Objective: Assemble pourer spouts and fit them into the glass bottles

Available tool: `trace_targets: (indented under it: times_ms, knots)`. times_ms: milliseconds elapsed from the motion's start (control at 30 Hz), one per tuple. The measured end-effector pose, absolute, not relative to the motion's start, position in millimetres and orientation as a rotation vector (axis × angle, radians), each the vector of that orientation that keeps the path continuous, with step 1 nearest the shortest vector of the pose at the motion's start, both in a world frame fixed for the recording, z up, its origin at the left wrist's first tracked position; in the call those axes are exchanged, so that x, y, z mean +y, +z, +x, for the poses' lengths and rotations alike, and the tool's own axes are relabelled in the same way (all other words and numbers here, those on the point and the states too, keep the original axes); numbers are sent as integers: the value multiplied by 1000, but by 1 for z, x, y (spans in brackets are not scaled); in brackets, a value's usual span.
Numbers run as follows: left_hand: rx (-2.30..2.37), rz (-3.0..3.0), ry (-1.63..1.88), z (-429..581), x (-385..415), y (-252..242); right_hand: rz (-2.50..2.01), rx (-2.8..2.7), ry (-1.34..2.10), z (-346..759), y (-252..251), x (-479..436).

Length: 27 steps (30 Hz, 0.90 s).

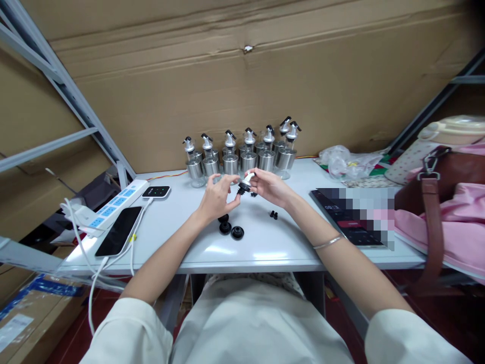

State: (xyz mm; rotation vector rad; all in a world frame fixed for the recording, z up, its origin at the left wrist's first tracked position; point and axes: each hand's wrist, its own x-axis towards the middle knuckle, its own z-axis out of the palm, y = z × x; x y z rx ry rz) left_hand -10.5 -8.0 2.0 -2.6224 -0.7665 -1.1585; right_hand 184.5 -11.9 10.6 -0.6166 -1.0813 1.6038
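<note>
Grip: right hand (271, 187) pinches the pale upper end of 1 pourer (244, 187); left hand (217, 198) grasps its lower part with thumb and fingertips. The pourer is held above the table (200, 250), between the hands.

Progress (judged from layout): 7 spout tops (230, 135) show over the bottles (230, 164) at the back, so those look done. Some rear bottles seem bare, though overlap prevents a firm count. The held pourer is not on a bottle.

Appearance: black ribbed stopper, tilted down to the left; darker collar; silvery-white top. Fingers cover the upper end; lever not distinguishable.

Loose nearby: 3 black rings (237, 232), 1 partly hidden by the left hand; 2 small black pieces (275, 216) to the right.

Outer left: phone (119, 231), power strip (119, 205).
</note>
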Motion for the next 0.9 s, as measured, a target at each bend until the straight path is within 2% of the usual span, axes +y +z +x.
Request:
trace_targets:
  times_ms: [200, 900]
  knots:
    - [-731, -2698, -980, -11, -8, 4, -598, -1114, 1630, 185, 9, -13]
    - [-772, -2615, -1019, -10, -4, -1, -636, -1157, 1680, 182, 15, -19]
